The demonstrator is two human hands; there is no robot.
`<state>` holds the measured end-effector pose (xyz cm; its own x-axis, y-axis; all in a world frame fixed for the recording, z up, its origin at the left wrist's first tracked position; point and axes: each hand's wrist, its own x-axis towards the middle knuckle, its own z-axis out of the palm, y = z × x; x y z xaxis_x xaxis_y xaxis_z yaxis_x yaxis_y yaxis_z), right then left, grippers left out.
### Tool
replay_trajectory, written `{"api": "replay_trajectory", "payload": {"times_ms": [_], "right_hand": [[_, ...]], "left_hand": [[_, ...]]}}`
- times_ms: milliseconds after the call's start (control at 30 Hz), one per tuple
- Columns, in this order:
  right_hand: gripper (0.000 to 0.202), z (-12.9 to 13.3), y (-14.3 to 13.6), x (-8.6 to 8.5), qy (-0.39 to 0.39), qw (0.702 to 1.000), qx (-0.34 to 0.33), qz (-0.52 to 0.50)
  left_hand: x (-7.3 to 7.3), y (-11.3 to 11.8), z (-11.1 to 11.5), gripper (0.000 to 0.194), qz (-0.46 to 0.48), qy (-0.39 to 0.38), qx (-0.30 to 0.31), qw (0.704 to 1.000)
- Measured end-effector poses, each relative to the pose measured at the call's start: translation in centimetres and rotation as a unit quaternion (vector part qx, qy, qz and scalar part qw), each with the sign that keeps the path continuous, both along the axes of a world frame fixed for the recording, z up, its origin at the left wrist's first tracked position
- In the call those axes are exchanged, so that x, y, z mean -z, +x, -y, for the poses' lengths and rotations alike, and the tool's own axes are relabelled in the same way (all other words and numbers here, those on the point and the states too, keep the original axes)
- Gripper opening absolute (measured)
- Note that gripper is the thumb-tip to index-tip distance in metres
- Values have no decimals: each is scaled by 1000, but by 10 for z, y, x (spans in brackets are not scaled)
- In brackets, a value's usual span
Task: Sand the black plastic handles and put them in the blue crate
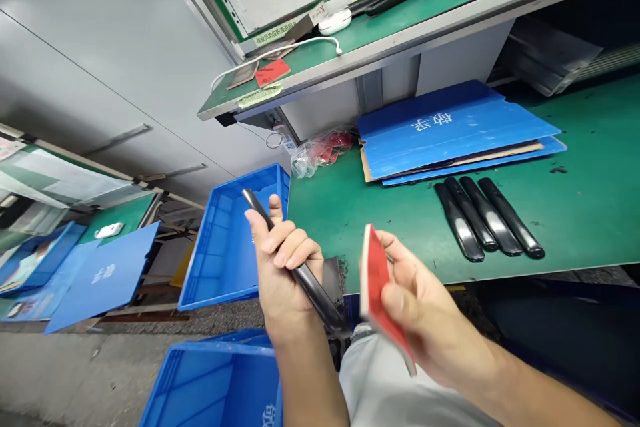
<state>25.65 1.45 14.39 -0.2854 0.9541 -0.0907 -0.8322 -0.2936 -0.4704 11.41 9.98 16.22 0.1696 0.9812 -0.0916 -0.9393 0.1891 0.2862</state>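
Note:
My left hand [285,280] is wrapped around a long, glossy black handle-like piece [320,297], which slants down toward my lap. My right hand [430,313] grips a red-faced flat pad [379,280] with a pale edge, thumb on the red side and fingers behind it. Pad and black piece are close together but apart. To the right on the green table [330,213] lie several similar black pieces [475,220] side by side.
Blue folded boards [450,127] lie at the back of the table beside a clear bag with red pieces [327,150]. Left of the table are a blue bin [220,240] and a lower blue bin [200,380]. A shelf [390,33] overhangs the table, carrying a white mouse [335,22].

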Motion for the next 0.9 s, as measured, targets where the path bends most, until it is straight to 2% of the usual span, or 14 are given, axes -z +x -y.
{"api": "replay_trajectory", "payload": {"times_ms": [133,267,300,333,367,400,433,467,533,633,700,767,833,900], "right_hand": [[74,8,-1,25,-36,997,8,74],[75,1,18,62,-115,986,73,101],[74,-2,27,70,-135,982,87,103],[73,-5,38,78,-151,978,100,105],[72,-7,50,85,-164,974,112,108],[70,-9,63,91,-173,971,125,111],[68,-11,77,96,-179,967,137,115],[66,-11,91,100,-185,964,149,117],[58,-8,119,107,-201,958,169,115],[37,9,157,111,-233,952,173,95],[40,24,178,110,-248,954,162,46],[47,37,193,107,-245,957,153,-17],[45,45,203,105,-240,956,162,-42],[42,49,210,105,-256,946,198,12]], "left_hand": [[7,2,1,41,-13,-12,-3,1000],[8,4,4,35,-22,-33,16,999],[11,6,3,32,-57,-28,12,998],[17,9,0,31,-144,-25,4,989],[28,14,-5,33,-268,-23,-11,963],[43,21,-14,37,-406,-22,-28,913],[62,31,-25,42,-566,-26,-43,823],[84,42,-38,43,-641,-35,-49,765],[131,69,-66,46,-704,-54,-49,707],[188,102,-94,43,-813,-56,-44,578],[207,119,-96,49,-871,-17,-44,488],[214,138,-87,52,-907,63,-35,416],[217,166,-74,48,-912,191,8,363],[219,201,-63,45,-881,342,78,317]]}}
